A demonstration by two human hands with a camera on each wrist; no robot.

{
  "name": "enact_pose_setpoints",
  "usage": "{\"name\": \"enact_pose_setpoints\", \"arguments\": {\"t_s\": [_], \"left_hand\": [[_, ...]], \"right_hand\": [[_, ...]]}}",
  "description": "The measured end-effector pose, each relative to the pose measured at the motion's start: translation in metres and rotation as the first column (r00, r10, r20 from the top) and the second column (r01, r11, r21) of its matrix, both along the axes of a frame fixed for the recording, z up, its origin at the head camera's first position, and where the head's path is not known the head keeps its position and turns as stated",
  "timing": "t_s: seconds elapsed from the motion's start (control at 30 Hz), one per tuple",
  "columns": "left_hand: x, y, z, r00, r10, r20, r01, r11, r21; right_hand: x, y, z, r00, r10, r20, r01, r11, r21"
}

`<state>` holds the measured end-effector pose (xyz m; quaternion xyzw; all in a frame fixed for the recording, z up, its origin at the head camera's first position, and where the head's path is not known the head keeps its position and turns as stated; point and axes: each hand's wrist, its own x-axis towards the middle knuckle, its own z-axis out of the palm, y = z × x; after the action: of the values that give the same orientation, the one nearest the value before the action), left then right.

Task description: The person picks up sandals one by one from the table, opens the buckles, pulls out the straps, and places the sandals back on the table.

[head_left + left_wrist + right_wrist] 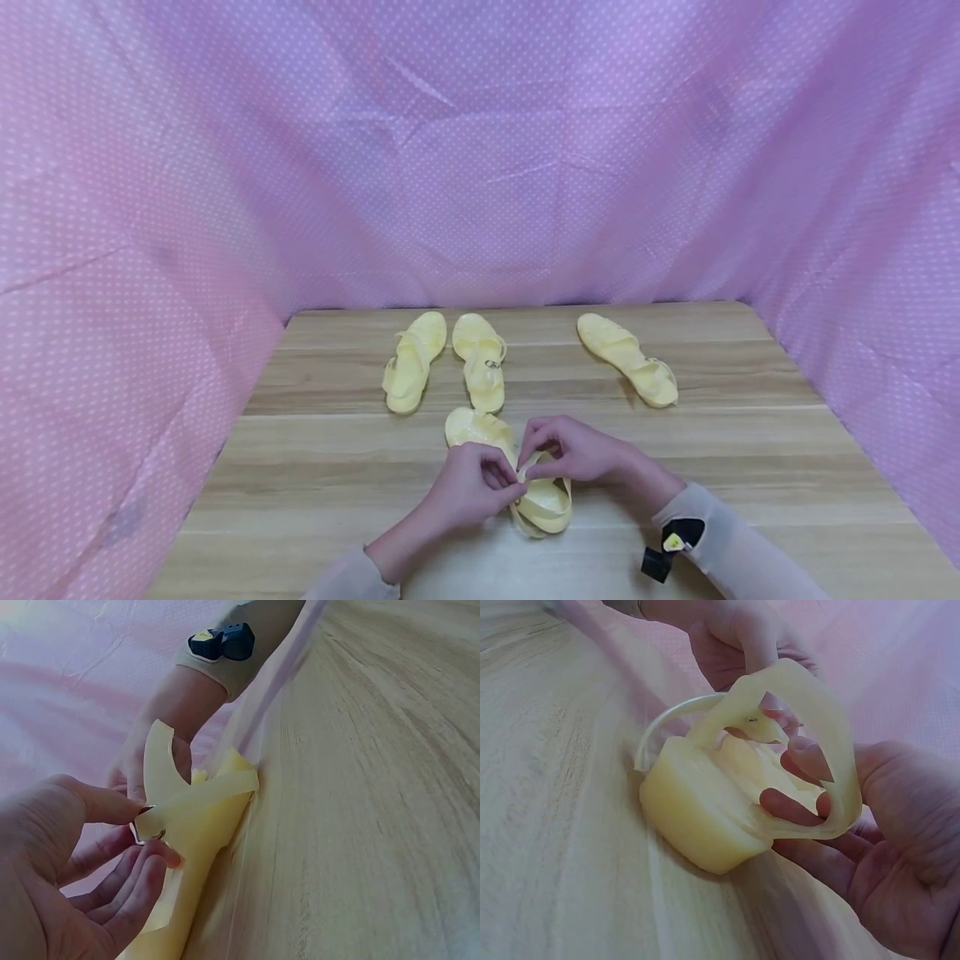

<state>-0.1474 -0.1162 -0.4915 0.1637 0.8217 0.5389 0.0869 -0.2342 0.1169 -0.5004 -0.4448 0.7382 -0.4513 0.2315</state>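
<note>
Yellow sandal (549, 500) lay at the near side, long axis running far left to near right; left hand (474, 485) pinched its buckle (139, 826), right hand (576, 451) its strap (838, 735), neither clearly nearer.

No words we can read

We can read no text, number or brand in any view. On the middle sandal (478, 360) of the back three we see a small dark mark, too small to decipher. The yellow patch (673, 542) on the black wrist device (693, 531) likewise defeats us.
</note>
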Motion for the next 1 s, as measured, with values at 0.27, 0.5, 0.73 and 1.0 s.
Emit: {"name": "enact_pose_setpoints", "arguments": {"t_s": [0.27,0.5,0.73,1.0], "left_hand": [[-0.0012,-0.0023,0.0021,0.999,0.025,0.035,-0.025,1.0,-0.004],[-0.0017,-0.0043,0.0024,0.999,0.016,0.036,-0.015,0.999,-0.037],[-0.0027,-0.0053,0.0023,0.998,0.019,0.052,-0.018,1.0,-0.016],[-0.0028,-0.0056,0.001,0.998,0.018,0.065,-0.017,1.0,-0.015]], "right_hand": [[-0.0008,-0.0032,0.0016,0.999,0.018,-0.043,-0.018,1.0,-0.001],[-0.0009,-0.001,-0.0024,1.0,-0.005,0.02,0.005,1.0,-0.006],[-0.001,-0.0034,-0.0013,0.999,0.026,-0.029,-0.027,0.999,-0.047],[0.0003,-0.0047,-0.0007,0.999,0.014,-0.04,-0.015,1.0,-0.021]]}}
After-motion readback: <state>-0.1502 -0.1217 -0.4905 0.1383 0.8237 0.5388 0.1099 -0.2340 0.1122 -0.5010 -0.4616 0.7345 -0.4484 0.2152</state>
